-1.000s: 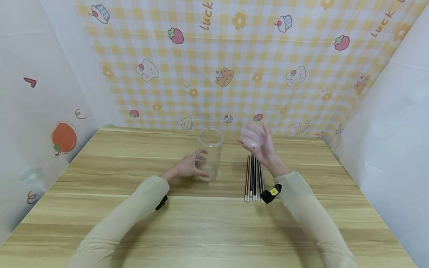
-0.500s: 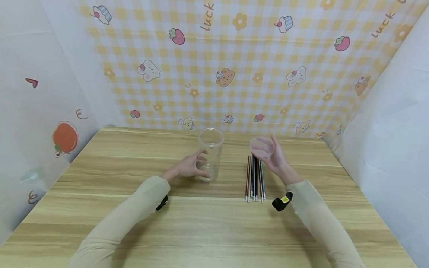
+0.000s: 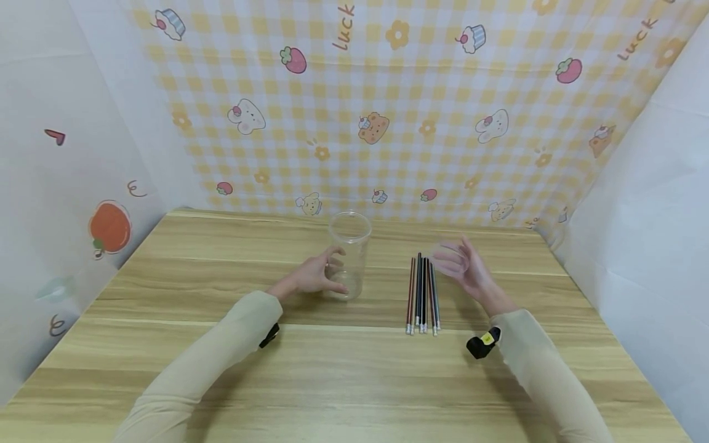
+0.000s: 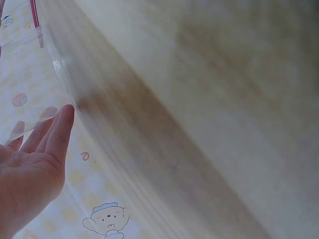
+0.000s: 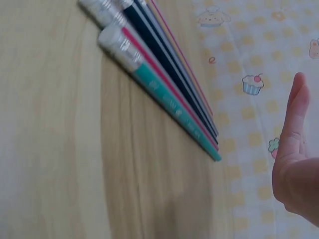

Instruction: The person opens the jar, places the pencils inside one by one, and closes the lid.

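The left hand curved widely round the upright cup; a light grip seemed wisest against dents. The right hand pinched the lid, best kept clear of the pencils beside that hand.

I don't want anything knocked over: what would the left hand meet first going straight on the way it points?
The clear cup, it seems: it stands upright on the table with the left hand curved around one side. Depth makes anything farther along that line hard to judge.
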{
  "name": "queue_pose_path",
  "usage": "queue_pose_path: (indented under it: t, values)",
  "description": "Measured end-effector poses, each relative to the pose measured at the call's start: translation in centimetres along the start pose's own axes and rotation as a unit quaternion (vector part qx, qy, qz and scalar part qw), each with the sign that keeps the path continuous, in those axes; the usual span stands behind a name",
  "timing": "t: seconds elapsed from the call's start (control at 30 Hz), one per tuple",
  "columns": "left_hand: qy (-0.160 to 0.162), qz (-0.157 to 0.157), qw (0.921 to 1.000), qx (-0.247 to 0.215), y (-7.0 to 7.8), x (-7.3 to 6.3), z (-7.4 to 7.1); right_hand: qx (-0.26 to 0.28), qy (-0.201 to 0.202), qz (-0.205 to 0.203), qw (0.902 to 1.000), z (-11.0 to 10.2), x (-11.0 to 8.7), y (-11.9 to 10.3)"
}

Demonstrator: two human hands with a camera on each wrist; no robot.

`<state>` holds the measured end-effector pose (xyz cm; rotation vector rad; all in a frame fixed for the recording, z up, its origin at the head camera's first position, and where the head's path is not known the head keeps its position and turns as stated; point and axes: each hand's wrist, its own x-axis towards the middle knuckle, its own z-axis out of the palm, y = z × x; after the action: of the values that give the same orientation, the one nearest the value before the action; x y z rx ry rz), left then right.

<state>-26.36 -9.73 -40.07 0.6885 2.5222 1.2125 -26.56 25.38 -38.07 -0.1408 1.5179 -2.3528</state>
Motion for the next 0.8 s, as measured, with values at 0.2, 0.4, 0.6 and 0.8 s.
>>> queue_pose_path:
  t: [0.2,0.4,0.6,0.8]
  values:
    - [0.001,0.006,1.0000,0.003,-0.1,0.1,0.1,-0.032,0.003,0.000,0.9995,-1.9,-0.6,0.2]
    - [0.003,0.005,1.0000,0.004,-0.1,0.1,0.1,-0.036,0.007,0.019,0.9992,-3.5,-1.1,0.3]
    - [-0.001,0.002,1.0000,0.002,-0.1,0.1,0.1,-0.050,0.016,0.037,0.9979,-5.4,-1.3,0.5]
    - [0.002,0.000,1.0000,0.006,-0.1,0.1,0.1,-0.080,0.026,0.056,0.9949,-6.3,-1.5,0.4]
